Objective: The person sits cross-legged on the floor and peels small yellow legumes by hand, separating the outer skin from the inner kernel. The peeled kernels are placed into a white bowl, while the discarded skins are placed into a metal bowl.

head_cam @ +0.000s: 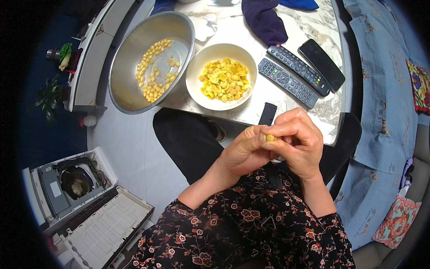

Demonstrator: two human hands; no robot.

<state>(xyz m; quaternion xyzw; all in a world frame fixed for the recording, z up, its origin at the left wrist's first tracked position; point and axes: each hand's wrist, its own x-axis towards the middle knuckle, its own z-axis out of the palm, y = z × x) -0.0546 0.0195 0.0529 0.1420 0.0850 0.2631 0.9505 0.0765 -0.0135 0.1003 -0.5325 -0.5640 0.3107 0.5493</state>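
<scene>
My left hand (244, 148) and my right hand (300, 144) meet above my lap, in front of the table edge. Between their fingertips is one small, round, yellow kernel (269, 138), pinched from both sides. The fingers of my right hand look wet. Beyond my hands stands a cream bowl (198, 95) with a heap of yellow kernels (225, 80), many of them split into halves. To its left a large steel basin (122, 67) tilts at the table's edge, with whole tan-yellow kernels (153, 90) scattered over its bottom.
Two remote controls (288, 82) and a black phone (321, 65) lie right of the bowl on the marble-patterned table (231, 116). A dark purple cloth (263, 20) and a crumpled white tissue (206, 28) are farther back. An opened appliance (77, 181) stands at left; a blue-covered sofa (376, 134) runs along the right.
</scene>
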